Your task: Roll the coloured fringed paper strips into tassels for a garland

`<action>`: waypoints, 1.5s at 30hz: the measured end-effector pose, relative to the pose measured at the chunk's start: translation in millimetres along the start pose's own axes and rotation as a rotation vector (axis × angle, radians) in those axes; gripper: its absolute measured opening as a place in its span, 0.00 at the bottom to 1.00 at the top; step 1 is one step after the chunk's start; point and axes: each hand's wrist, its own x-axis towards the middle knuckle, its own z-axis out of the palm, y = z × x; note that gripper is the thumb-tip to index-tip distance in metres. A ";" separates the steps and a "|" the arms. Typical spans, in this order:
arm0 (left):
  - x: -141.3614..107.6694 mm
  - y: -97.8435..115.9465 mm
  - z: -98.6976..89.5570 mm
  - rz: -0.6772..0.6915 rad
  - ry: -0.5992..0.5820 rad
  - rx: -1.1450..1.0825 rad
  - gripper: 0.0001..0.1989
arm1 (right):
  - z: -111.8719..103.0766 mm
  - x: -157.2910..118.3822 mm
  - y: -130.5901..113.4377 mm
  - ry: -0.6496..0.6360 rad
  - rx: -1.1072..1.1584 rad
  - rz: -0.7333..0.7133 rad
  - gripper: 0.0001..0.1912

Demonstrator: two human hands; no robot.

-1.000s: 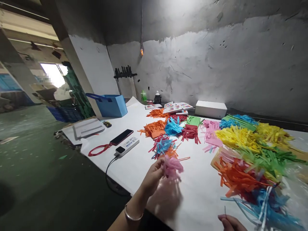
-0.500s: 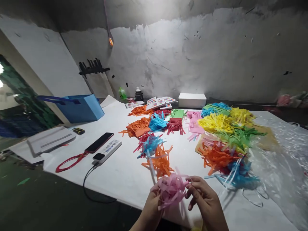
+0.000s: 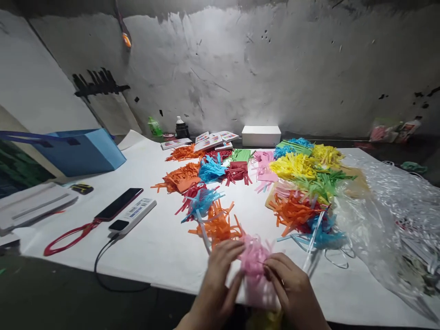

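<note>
A pink paper tassel bunch (image 3: 255, 259) is between my two hands at the front edge of the white-covered table (image 3: 165, 256). My left hand (image 3: 222, 272) is at its left side, fingers bent and touching the strips. My right hand (image 3: 292, 282) pinches the right side of the bunch between thumb and fingers. Just beyond lies an orange tassel (image 3: 218, 224), with a light blue one (image 3: 202, 201) behind it. To the right are another orange tassel (image 3: 294, 213) and a blue one (image 3: 325, 233) with white strings.
Yellow tassels (image 3: 294, 166), a white box (image 3: 261, 136) and printed cards (image 3: 208, 142) stand farther back. At left are a phone (image 3: 118, 204), a power bank (image 3: 134, 215) with cable, and a blue bag (image 3: 82, 151). Clear plastic (image 3: 364, 229) covers the right side.
The view has shifted right, so the table things appear farther left. My left hand has turned more palm-down over the pink bunch, whose strips now spread more upright.
</note>
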 end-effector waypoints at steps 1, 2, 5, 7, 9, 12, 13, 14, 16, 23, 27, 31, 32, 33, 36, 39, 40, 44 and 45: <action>-1.4 4.5 8.1 0.015 -0.131 -0.009 0.16 | -0.3 -0.2 -5.7 -0.019 0.096 0.035 0.13; -2.7 8.2 16.0 0.000 -0.222 -0.026 0.14 | -0.3 -1.1 -9.8 -0.009 0.195 0.084 0.13; -5.7 13.7 32.4 -0.180 -0.270 -0.157 0.10 | 0.0 -9.8 -10.1 0.138 0.372 0.278 0.13; -7.1 14.6 36.5 -0.355 -0.235 -0.335 0.13 | 0.9 -18.8 -6.2 0.189 0.389 0.435 0.15; -8.7 15.0 38.2 -0.490 -0.225 -0.532 0.15 | 2.5 -26.5 -6.4 0.151 0.391 0.562 0.21; -11.3 15.7 41.2 -0.579 -0.229 -0.686 0.17 | 4.2 -29.9 -17.3 0.071 0.406 0.643 0.24; -12.1 15.4 42.6 -0.582 -0.232 -0.708 0.17 | 4.1 -29.0 -21.9 0.053 0.408 0.646 0.24; -12.9 14.9 44.0 -0.578 -0.235 -0.724 0.17 | 3.6 -27.7 -26.1 0.040 0.406 0.647 0.24; -14.2 12.8 46.8 -0.565 -0.240 -0.750 0.15 | 2.0 -24.9 -31.6 0.018 0.389 0.630 0.24; -15.4 11.7 50.3 -0.580 -0.214 -0.873 0.16 | 1.6 -25.0 -29.6 -0.019 0.333 0.605 0.24; -16.1 11.2 47.3 -0.596 -0.220 -0.788 0.16 | 3.4 -25.7 -29.0 -0.023 0.356 0.625 0.25; -16.3 5.5 45.4 -0.561 -0.244 -0.719 0.17 | 3.9 -25.8 -27.9 -0.034 0.340 0.617 0.25; -16.2 4.6 45.2 -0.552 -0.239 -0.690 0.17 | 3.9 -26.0 -27.5 -0.036 0.331 0.617 0.25; -16.3 4.0 45.0 -0.542 -0.235 -0.659 0.17 | 3.8 -26.1 -27.1 -0.039 0.324 0.616 0.25; -17.5 2.5 44.7 -0.502 -0.219 -0.582 0.16 | 3.9 -26.2 -26.4 -0.047 0.304 0.602 0.24; -20.2 -0.7 44.1 -0.464 -0.223 -0.534 0.16 | 3.9 -25.1 -26.0 -0.060 0.275 0.576 0.23; -21.0 -2.1 43.8 -0.451 -0.230 -0.513 0.16 | 3.7 -24.5 -25.9 -0.068 0.263 0.567 0.23; -22.6 -6.0 42.4 -0.359 -0.278 -0.397 0.15 | 3.4 -22.7 -23.6 -0.064 0.291 0.617 0.24; -23.0 -6.5 42.1 -0.328 -0.292 -0.364 0.15 | 3.9 -22.8 -22.1 -0.049 0.340 0.663 0.24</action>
